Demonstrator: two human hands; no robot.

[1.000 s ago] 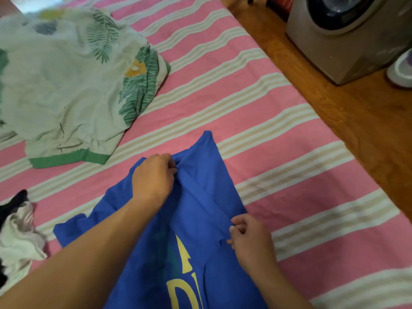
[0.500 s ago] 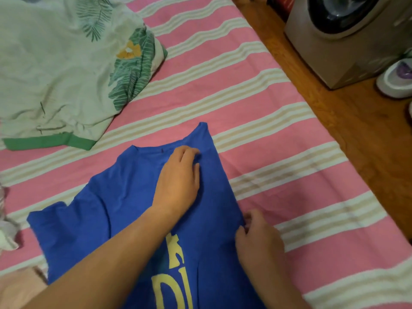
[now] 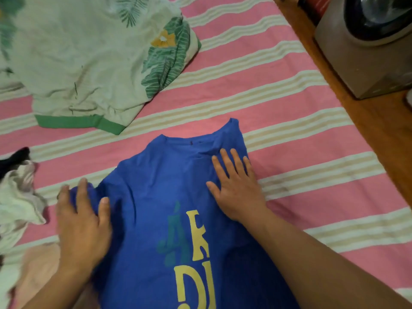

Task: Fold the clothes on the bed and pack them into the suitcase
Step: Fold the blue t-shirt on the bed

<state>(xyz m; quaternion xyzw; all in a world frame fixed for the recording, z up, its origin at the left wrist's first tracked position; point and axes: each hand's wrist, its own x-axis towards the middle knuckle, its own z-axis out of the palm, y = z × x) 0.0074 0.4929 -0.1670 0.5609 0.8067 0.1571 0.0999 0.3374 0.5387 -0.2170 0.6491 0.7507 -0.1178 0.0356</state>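
Note:
A blue T-shirt (image 3: 156,197) with yellow letters lies spread on the pink striped bed (image 3: 278,90), collar pointing away from me. My left hand (image 3: 82,226) grips the shirt's left sleeve, with the fabric between thumb and fingers; this hand is blurred. My right hand (image 3: 236,186) rests flat on the shirt's right shoulder with the fingers straight and spread. No suitcase is in view.
A pale green leaf-print top (image 3: 89,59) lies at the far left of the bed. A crumpled white and black garment (image 3: 17,197) and a pinkish cloth (image 3: 40,268) sit at the left edge. Beyond the bed's right edge are a wooden floor (image 3: 379,134) and a washing machine (image 3: 367,41).
My left hand has left the collar area and gone to the left sleeve. My right hand has moved up from the shirt's right edge and now lies flat on the right shoulder.

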